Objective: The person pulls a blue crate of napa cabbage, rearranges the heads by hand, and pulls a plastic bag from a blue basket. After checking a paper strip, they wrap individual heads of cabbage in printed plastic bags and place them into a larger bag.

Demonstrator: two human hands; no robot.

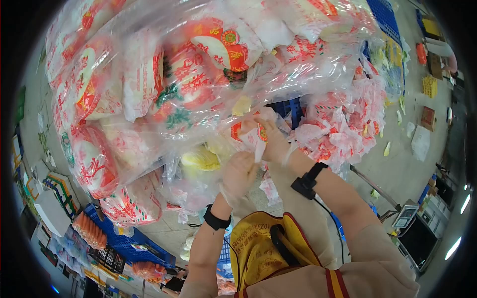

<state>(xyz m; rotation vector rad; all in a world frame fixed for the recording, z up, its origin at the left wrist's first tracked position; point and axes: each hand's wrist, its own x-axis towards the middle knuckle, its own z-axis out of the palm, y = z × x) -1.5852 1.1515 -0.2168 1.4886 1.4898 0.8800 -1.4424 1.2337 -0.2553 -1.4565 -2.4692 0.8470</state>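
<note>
My right hand [274, 140] is closed on a piece of white and red printed wrapper [247, 133], which covers something I cannot make out. Just below and to the left, my left hand [240, 174] has its fingers curled near the wrapper's lower edge; what they pinch, if anything, is hidden. Both hands seem to wear thin clear gloves. A pale yellow-green cabbage [200, 158] lies in clear plastic beside my left hand. Above it spreads a large pile of wrapped bundles [194, 74] with red, white and green print, under clear plastic film.
Crumpled red and white wrappers [340, 126] heap up at the right of the pile. Blue crates [124, 243] stand at lower left, near bags of orange carrots [89, 230]. A metal pole carries a small display [406, 216] at right. Leaf scraps lie on the floor.
</note>
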